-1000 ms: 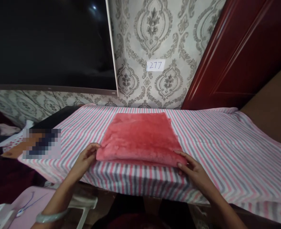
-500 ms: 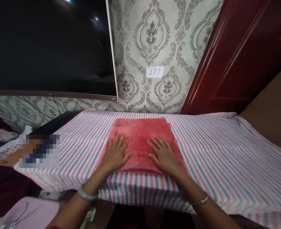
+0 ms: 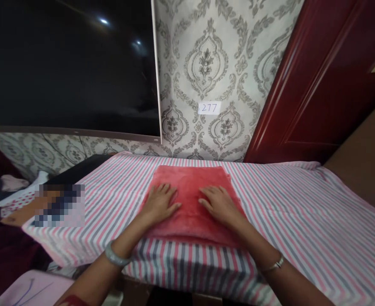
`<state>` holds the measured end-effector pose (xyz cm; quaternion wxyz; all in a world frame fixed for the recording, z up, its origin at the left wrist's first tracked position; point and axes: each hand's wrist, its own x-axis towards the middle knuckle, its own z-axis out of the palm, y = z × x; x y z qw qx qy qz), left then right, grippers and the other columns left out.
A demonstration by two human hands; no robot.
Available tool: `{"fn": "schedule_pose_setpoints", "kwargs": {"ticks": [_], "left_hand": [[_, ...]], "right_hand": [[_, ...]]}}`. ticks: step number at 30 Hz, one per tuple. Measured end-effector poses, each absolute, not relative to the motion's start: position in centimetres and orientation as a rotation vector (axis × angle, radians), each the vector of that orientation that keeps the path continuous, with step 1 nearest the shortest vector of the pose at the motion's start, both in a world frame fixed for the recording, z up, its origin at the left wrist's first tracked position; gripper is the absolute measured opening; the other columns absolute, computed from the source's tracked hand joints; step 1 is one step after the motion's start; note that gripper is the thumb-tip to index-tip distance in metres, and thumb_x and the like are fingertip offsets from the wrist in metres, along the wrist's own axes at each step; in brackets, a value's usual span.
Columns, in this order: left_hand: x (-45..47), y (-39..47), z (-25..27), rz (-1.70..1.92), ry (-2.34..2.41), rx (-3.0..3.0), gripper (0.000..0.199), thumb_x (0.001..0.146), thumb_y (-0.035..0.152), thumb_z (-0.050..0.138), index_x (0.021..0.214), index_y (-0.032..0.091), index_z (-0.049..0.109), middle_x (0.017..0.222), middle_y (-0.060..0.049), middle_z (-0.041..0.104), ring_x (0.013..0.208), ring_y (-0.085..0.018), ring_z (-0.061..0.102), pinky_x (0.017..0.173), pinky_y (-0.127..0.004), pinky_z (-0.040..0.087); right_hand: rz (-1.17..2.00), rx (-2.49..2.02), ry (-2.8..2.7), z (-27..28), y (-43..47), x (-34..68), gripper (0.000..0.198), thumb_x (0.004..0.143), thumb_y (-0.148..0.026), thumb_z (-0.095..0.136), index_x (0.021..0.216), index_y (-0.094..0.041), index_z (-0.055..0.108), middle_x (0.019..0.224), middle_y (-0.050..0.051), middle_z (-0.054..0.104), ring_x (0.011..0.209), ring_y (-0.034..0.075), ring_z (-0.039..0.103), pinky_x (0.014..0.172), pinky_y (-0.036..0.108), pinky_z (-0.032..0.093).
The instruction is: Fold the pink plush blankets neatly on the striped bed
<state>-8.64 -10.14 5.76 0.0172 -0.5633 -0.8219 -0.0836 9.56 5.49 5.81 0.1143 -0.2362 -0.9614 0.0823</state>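
The left hand (image 3: 159,204) and right hand (image 3: 222,205) rest splayed (gripping nothing) on the folded red cloth (image 3: 189,219), apparently smoothing it, the next move likely needing even palm pressure.

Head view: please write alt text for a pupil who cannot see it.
A person's left hand and right hand rest palms down on a folded coral-red plush cloth lying on a pink, grey and white striped tablecloth. Behind are a large black rectangular screen and grey-patterned wallpaper bearing a white paper label reading 277.
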Motion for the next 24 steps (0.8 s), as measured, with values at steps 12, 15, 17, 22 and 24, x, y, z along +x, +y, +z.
{"fn": "schedule_pose_setpoints", "kwargs": {"ticks": [12,15,17,22,24], "left_hand": [[-10.8,-4.5,1.9,-0.209,-2.533,-1.645,0.065,0.096,0.059,0.039,0.151,0.025,0.04,0.161,-0.011,0.03,0.15,-0.037,0.023,0.118,-0.067,0.013],[-11.0,-4.5,2.0,-0.209,-2.53,-1.651,0.065,0.096,0.06,0.038,0.151,0.026,0.04,0.161,-0.013,0.031,0.15,-0.036,0.024,0.118,-0.065,0.013],[-11.1,-4.4,2.3,-0.201,-2.553,-1.595,0.066,0.096,0.06,0.037,0.151,0.024,0.041,0.161,-0.015,0.03,0.15,-0.036,0.022,0.118,-0.063,0.014],[-12.0,-3.4,4.5,-0.109,-2.752,-1.369,0.07,0.094,0.062,0.036,0.149,0.02,0.044,0.16,-0.021,0.029,0.149,-0.041,0.022,0.116,-0.063,0.019],[-12.5,-2.3,6.1,-0.067,-2.787,-1.438,0.069,0.093,0.061,0.039,0.149,0.021,0.043,0.159,-0.02,0.031,0.147,-0.041,0.026,0.115,-0.063,0.021]], "right_hand": [[0.16,-1.11,-2.72,1.7,9.4,5.7,0.061,0.099,-0.053,0.038,0.153,-0.024,0.039,0.162,0.006,0.032,0.149,0.031,0.024,0.119,0.052,0.015],[0.177,-1.118,-2.714,1.8,9.3,5.6,0.062,0.099,-0.054,0.037,0.153,-0.025,0.039,0.162,0.006,0.032,0.15,0.03,0.023,0.119,0.051,0.013],[0.193,-1.12,-2.719,1.9,9.2,5.5,0.062,0.099,-0.055,0.037,0.154,-0.026,0.039,0.162,0.007,0.031,0.15,0.03,0.022,0.119,0.051,0.012],[0.256,-1.125,-2.751,3.1,9.3,5.4,0.063,0.098,-0.056,0.037,0.154,-0.027,0.038,0.163,0.007,0.03,0.15,0.031,0.022,0.119,0.054,0.013],[0.301,-1.126,-2.782,4.6,9.4,4.9,0.062,0.096,-0.055,0.044,0.15,-0.024,0.044,0.159,0.01,0.039,0.146,0.034,0.032,0.116,0.055,0.021]]}}
